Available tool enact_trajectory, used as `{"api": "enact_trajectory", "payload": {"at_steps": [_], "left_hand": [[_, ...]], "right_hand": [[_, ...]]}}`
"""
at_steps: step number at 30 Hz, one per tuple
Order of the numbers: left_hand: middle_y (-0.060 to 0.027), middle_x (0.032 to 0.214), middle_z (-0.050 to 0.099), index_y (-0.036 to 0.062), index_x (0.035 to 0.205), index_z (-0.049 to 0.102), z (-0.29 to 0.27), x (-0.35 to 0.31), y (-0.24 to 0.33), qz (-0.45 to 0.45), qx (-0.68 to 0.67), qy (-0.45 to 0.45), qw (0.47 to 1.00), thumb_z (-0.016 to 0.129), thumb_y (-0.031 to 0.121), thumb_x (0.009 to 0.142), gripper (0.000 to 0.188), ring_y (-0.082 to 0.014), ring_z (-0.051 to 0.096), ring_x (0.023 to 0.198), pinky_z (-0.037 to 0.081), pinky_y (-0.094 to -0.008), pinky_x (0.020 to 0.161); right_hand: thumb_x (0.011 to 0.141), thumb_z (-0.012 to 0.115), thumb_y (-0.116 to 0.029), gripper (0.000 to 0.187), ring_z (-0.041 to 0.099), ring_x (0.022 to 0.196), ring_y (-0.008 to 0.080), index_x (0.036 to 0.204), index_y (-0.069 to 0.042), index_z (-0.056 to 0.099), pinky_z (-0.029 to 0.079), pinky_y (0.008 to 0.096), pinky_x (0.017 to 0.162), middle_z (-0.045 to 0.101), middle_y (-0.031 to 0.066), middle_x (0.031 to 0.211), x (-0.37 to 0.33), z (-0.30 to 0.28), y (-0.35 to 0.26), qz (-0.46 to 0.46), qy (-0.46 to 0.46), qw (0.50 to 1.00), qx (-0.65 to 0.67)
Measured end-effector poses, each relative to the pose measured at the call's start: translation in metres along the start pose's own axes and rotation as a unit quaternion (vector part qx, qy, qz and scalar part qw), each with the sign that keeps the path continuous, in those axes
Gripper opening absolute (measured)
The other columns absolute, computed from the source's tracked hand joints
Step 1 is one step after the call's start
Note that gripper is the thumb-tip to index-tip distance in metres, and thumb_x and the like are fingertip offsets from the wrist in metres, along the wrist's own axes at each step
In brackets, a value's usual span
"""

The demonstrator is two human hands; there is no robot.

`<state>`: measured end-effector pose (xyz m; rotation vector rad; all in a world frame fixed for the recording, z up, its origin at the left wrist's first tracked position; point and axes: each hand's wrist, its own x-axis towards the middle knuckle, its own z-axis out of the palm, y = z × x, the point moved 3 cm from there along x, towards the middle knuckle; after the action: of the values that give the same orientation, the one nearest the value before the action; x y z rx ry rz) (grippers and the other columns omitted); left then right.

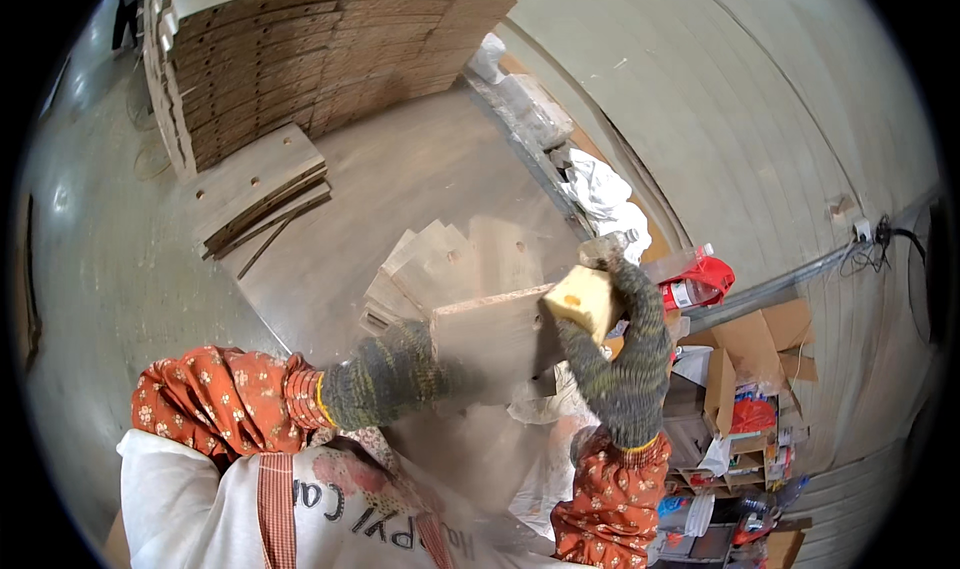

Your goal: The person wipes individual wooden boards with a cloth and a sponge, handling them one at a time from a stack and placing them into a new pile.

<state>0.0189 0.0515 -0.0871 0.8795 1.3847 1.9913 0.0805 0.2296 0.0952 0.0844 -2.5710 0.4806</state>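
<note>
Both my hands wear dark grey-green knitted gloves. My left hand (390,377) is closed on the left end of a rectangular wooden board (490,331), whose long edge shows raw chipboard. In my right hand (632,374) is a yellow sponge-like block (584,303) with a brownish worn spot, gripped between thumb and fingers. The block is at the board's right end; I cannot tell whether they touch. Just beyond the held board, several similar boards (452,257) lie fanned out on the worktable (415,164).
A tall stack of boards (330,64) stands at the far left of the table, with a smaller pile (262,181) before it. White cloths (600,184) and a plastic bottle (682,294) line the right edge. Cardboard boxes (765,339) and clutter stand at the right.
</note>
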Motion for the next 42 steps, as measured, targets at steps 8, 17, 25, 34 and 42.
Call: {"api": "enact_trajectory", "payload": {"at_steps": [8, 17, 25, 34, 42], "left_hand": [[-0.0133, 0.094, 0.067, 0.0149, 0.112, 0.068, 0.01, 0.002, 0.066, 0.196, 0.596, -0.011, 0.779, 0.064, 0.039, 0.089, 0.034, -0.0259, 0.066, 0.07, 0.053, -0.0378, 0.054], [-0.0169, 0.095, 0.068, -0.0058, 0.12, 0.055, -0.015, 0.015, 0.073, -0.113, -0.062, 0.044, 0.991, 0.07, 0.01, 0.078, 0.047, -0.0244, 0.068, 0.079, 0.056, -0.031, 0.069], [-0.0268, 0.102, 0.063, -0.012, 0.127, 0.042, -0.013, 0.028, 0.081, -0.197, -0.212, 0.002, 0.957, 0.062, 0.009, 0.083, 0.052, -0.0353, 0.07, 0.079, 0.061, -0.0372, 0.065], [-0.0289, 0.102, 0.062, -0.0106, 0.132, 0.037, -0.009, 0.035, 0.078, -0.238, -0.194, -0.024, 0.951, 0.065, 0.015, 0.081, 0.063, -0.0375, 0.069, 0.072, 0.061, -0.037, 0.056], [-0.0299, 0.102, 0.061, -0.0097, 0.133, 0.037, -0.014, 0.032, 0.067, -0.266, -0.18, -0.023, 0.947, 0.065, 0.015, 0.08, 0.064, -0.0379, 0.069, 0.069, 0.06, -0.0361, 0.048]], "right_hand": [[0.07, 0.073, -0.015, 0.055, 0.059, 0.106, 0.0385, 0.121, -0.001, 0.056, 0.047, 0.0459, 0.091, 0.062, 0.0188, 0.114, 0.003, -0.008, -0.059, -0.157, -0.029, 0.986, -0.048], [0.075, 0.078, -0.021, 0.058, 0.064, 0.103, 0.0264, 0.126, -0.004, 0.057, 0.051, 0.037, 0.088, 0.065, 0.0167, 0.113, -0.03, -0.044, 0.124, 0.175, 0.182, 0.962, -0.1], [0.075, 0.079, -0.021, 0.061, 0.06, 0.108, 0.0259, 0.128, -0.003, 0.055, 0.048, 0.0369, 0.092, 0.063, 0.0155, 0.117, -0.084, -0.023, 0.073, 0.156, 0.097, 0.981, 0.067], [0.078, 0.074, -0.021, 0.057, 0.059, 0.108, 0.0352, 0.126, 0.0, 0.054, 0.046, 0.0427, 0.095, 0.061, 0.0202, 0.116, -0.124, -0.018, 0.074, 0.152, 0.177, 0.972, -0.032], [0.077, 0.069, -0.017, 0.054, 0.059, 0.102, 0.0374, 0.125, 0.002, 0.054, 0.046, 0.0444, 0.094, 0.062, 0.0205, 0.112, -0.133, -0.001, 0.043, 0.047, 0.178, 0.978, -0.098]]}}
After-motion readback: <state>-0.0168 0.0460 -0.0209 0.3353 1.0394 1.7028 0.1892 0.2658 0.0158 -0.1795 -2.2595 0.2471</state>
